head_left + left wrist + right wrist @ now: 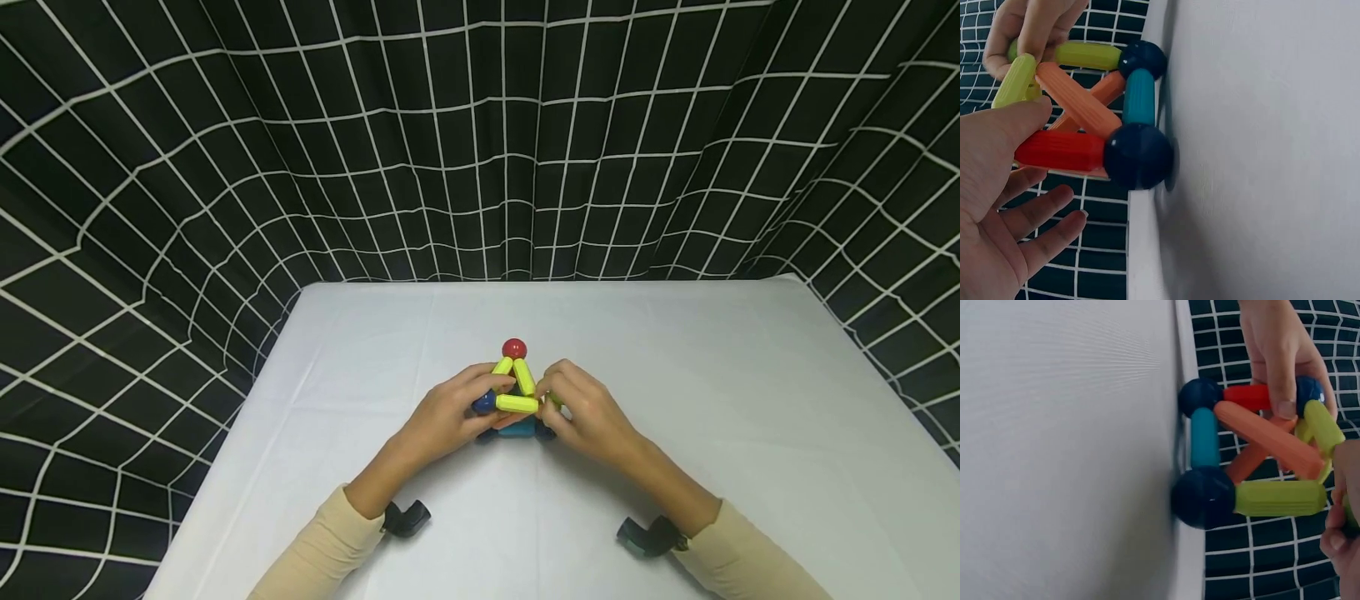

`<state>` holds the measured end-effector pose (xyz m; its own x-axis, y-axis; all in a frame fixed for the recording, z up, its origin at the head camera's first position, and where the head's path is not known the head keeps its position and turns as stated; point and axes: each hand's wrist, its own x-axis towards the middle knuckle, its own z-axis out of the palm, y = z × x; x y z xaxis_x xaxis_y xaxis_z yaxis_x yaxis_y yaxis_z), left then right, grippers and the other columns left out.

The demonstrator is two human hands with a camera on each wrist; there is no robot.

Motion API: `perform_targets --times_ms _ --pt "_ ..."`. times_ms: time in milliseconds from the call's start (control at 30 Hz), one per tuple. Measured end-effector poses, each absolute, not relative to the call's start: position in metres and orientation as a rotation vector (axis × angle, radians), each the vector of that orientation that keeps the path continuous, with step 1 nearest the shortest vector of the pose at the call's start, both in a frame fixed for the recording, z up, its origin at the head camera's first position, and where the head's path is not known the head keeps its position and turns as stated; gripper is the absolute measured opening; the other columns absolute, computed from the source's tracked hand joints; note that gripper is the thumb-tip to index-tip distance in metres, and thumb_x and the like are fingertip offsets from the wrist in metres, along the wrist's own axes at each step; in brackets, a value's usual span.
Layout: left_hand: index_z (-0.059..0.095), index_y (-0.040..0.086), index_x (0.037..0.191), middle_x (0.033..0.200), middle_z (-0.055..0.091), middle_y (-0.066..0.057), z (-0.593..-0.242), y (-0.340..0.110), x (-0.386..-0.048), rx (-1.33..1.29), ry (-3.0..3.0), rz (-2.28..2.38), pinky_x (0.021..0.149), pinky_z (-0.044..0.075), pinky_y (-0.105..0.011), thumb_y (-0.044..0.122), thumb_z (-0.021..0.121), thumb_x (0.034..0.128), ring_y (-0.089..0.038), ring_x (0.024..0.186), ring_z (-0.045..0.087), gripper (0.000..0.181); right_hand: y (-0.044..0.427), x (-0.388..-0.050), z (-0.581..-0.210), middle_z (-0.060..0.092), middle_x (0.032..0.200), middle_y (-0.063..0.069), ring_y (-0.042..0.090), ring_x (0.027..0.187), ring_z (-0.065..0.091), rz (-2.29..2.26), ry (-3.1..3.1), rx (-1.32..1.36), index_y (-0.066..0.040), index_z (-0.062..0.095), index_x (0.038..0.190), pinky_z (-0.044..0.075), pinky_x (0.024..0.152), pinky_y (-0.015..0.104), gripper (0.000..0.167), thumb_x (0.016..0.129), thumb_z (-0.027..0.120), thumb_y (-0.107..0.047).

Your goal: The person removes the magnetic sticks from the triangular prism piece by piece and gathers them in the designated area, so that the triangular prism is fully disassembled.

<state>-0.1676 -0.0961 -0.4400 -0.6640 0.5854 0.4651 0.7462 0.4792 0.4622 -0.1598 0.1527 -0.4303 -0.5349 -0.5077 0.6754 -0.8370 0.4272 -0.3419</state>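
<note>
A frame of balls and rods stands on the white table. My left hand (450, 412) grips its upper left corner at a dark blue ball (485, 402), thumb beside the red rod (1246, 397). Fingers of my right hand (588, 410) pinch a green ball (1013, 50) at the upper right corner, mostly covered by them. Between these corners runs a yellow rod (517, 404); two more yellow rods slant to a red ball (513, 348). Below, a teal rod (1140, 97) joins two dark blue balls (1139, 156) (1202, 497). Orange rods (1269, 439) cross between top and base.
Black elbow-shaped pieces (407, 519) (648, 537) show beside both wrists, near the cuffs. A black curtain with a white grid (480, 142) stands behind and at both sides of the white tabletop (720, 358).
</note>
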Motion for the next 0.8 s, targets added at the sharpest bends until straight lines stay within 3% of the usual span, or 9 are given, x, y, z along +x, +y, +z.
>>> perform_targets --times_ms 167,267,433,567,800 --pt "0.064 0.016 0.129 0.133 0.059 -0.005 -0.438 -0.093 -0.167 -1.153 -2.47 -0.94 0.095 0.051 -0.029 0.016 0.08 0.0884 -0.015 0.122 0.058 0.043 0.155 -0.16 -0.425 0.054 0.095 0.003 0.015 0.083 0.054 0.978 -2.19 1.123 -0.004 0.053 0.094 0.048 0.074 0.021 0.011 0.087 0.053 0.004" --pt "0.064 0.016 0.128 0.132 0.06 -0.005 -0.439 -0.092 -0.167 -1.146 -2.468 -0.941 0.094 0.052 -0.029 0.015 0.08 0.0882 -0.015 0.121 0.058 0.043 0.156 -0.16 -0.423 0.051 0.093 0.003 0.013 0.078 0.049 1.008 -2.201 1.107 -0.003 0.05 0.096 0.043 0.068 0.019 0.012 0.088 0.05 0.005" --pt "0.064 0.014 0.128 0.133 0.06 -0.005 -0.44 -0.092 -0.166 -1.153 -2.476 -0.959 0.093 0.052 -0.029 0.014 0.079 0.0888 -0.015 0.12 0.058 0.042 0.157 -0.161 -0.423 0.051 0.092 0.003 0.011 0.072 0.043 1.088 -2.248 1.054 -0.002 0.047 0.103 0.043 0.056 0.026 0.024 0.085 0.058 0.01" --pt "0.064 0.013 0.129 0.134 0.059 -0.004 -0.44 -0.092 -0.165 -1.139 -2.501 -0.967 0.096 0.05 -0.03 0.016 0.079 0.0892 -0.014 0.121 0.058 0.042 0.159 -0.164 -0.426 0.052 0.094 0.005 0.012 0.069 0.043 1.173 -2.283 1.016 -0.001 0.047 0.107 0.043 0.054 0.026 0.031 0.085 0.064 0.013" --pt "0.063 0.016 0.13 0.135 0.058 -0.002 -0.442 -0.091 -0.165 -1.13 -2.534 -0.971 0.099 0.048 -0.029 0.017 0.078 0.0904 -0.014 0.124 0.056 0.043 0.166 -0.173 -0.425 0.051 0.092 0.007 0.02 0.069 0.046 1.332 -2.323 0.879 0.0 0.046 0.109 0.042 0.055 0.026 0.032 0.085 0.06 0.014"
